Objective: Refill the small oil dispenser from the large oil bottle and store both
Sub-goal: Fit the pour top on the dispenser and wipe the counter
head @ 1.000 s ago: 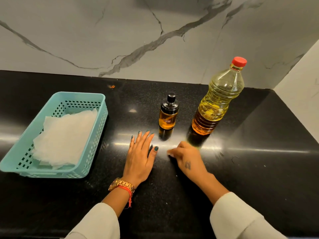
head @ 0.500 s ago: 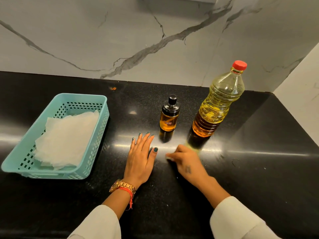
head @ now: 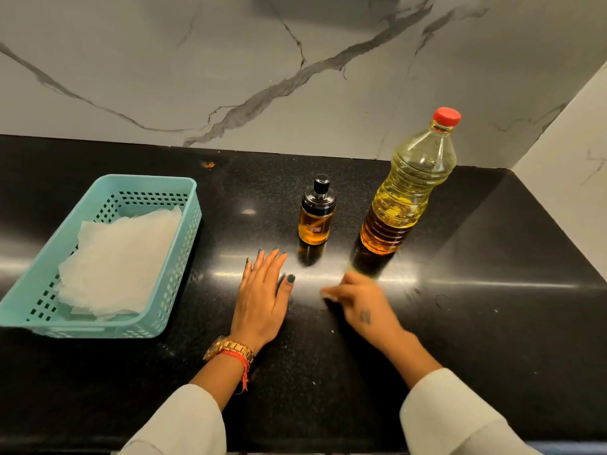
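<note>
Small oil dispenser (head: 316, 214), black cap on, stands upright on the black table (head: 492, 323) just left of the large oil bottle (head: 407, 188), red cap on, the two apart. Left hand (head: 262, 300) lies flat, fingers straight, before the dispenser. Right hand (head: 361, 307) is blurred; fingers curled, grip cannot be told.

Teal basket (head: 184, 221), red-capped bottle (head: 407, 192), seemingly speckled black counter (head: 492, 323).
</note>
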Demonstrator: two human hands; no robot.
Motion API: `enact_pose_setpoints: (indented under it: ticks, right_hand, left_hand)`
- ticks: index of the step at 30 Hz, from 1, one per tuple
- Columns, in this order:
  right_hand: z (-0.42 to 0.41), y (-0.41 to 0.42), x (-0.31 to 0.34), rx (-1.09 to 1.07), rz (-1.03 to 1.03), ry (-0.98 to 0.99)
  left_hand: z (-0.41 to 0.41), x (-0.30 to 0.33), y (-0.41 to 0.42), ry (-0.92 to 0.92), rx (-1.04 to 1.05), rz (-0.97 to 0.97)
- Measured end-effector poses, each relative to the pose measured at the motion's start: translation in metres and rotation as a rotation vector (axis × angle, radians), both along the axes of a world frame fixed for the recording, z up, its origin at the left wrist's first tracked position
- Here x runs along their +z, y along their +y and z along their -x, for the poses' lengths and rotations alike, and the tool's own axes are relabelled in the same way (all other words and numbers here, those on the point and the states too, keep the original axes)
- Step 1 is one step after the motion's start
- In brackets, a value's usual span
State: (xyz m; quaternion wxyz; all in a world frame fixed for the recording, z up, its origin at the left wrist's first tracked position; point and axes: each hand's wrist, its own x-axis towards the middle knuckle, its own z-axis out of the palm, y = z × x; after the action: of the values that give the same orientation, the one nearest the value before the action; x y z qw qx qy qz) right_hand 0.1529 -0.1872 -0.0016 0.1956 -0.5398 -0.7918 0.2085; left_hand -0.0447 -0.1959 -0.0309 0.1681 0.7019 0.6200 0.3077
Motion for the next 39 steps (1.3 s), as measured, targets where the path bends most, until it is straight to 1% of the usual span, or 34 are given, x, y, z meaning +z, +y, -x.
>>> enact_pose_setpoints:
  ticks: [2, 3, 5, 7, 9, 10, 12, 13, 15, 17, 19, 21, 23, 25, 27, 29, 31, 33, 36, 39]
  right_hand:
    - [-0.012, 0.02, 0.0, -0.169, -0.049, -0.033]
    - [-0.009, 0.03, 0.0, -0.217, -0.057, -0.065]
    - [0.01, 0.04, 0.001, -0.225, -0.04, -0.079]
    - [0.033, 0.035, 0.004, -0.142, -0.013, -0.051]
    - [0.046, 0.014, 0.003, 0.013, -0.047, -0.064]
    - [0.045, 0.002, 0.001, 0.076, -0.058, -0.063]
    - [0.027, -0.019, 0.0, 0.119, -0.034, -0.045]
    - [0.013, -0.024, -0.001, 0.099, -0.007, -0.028]
    - [-0.013, -0.023, -0.001, -0.026, 0.022, 0.001]
    - [-0.025, -0.005, -0.001, -0.181, -0.016, -0.009]
    - [-0.018, 0.016, -0.004, -0.263, -0.041, -0.035]
    - [0.004, 0.022, -0.005, -0.226, -0.028, -0.05]
    - [0.023, 0.01, -0.006, -0.118, -0.02, -0.057]
    - [0.022, -0.012, -0.007, 0.021, -0.044, -0.056]
    - [0.002, -0.027, -0.004, 0.053, -0.017, -0.033]
    - [-0.022, -0.023, -0.004, -0.05, -0.012, 0.001]
    - [-0.035, -0.005, -0.004, -0.202, -0.05, -0.031]
    - [-0.027, 0.012, -0.003, -0.25, -0.088, -0.066]
    - [0.007, 0.014, 0.0, -0.13, -0.058, -0.104]
    - [0.02, -0.009, -0.003, 0.084, -0.06, -0.104]
  left_hand:
    - [-0.001, 0.001, 0.0, 0.011, -0.001, 0.007]
    - [-0.001, 0.002, 0.0, 0.016, -0.002, 0.01]
    - [-0.002, 0.003, 0.0, 0.03, -0.003, 0.016]
    - [-0.002, 0.003, 0.0, 0.053, 0.0, 0.021]
    - [-0.001, 0.002, 0.001, 0.063, -0.001, 0.02]
    - [-0.001, 0.001, 0.001, 0.065, 0.0, 0.022]
    - [0.0, 0.001, 0.001, 0.068, 0.004, 0.028]
    - [-0.001, 0.001, 0.001, 0.072, 0.005, 0.032]
    - [-0.002, 0.002, 0.001, 0.081, 0.004, 0.041]
    - [-0.003, 0.003, 0.0, 0.087, -0.001, 0.046]
    - [-0.003, 0.004, 0.0, 0.095, -0.005, 0.046]
    - [-0.003, 0.004, 0.0, 0.101, -0.007, 0.046]
    - [-0.002, 0.003, 0.0, 0.108, -0.004, 0.048]
    - [-0.002, 0.002, 0.0, 0.117, -0.002, 0.045]
    - [-0.002, 0.002, 0.0, 0.118, 0.001, 0.047]
    - [-0.003, 0.002, 0.0, 0.116, 0.001, 0.044]
    - [-0.003, 0.003, 0.0, 0.121, 0.001, 0.046]
    - [-0.004, 0.003, 0.0, 0.139, 0.002, 0.047]
    - [-0.004, 0.003, 0.0, 0.159, 0.01, 0.045]
    - [-0.005, 0.004, -0.001, 0.172, 0.025, 0.037]
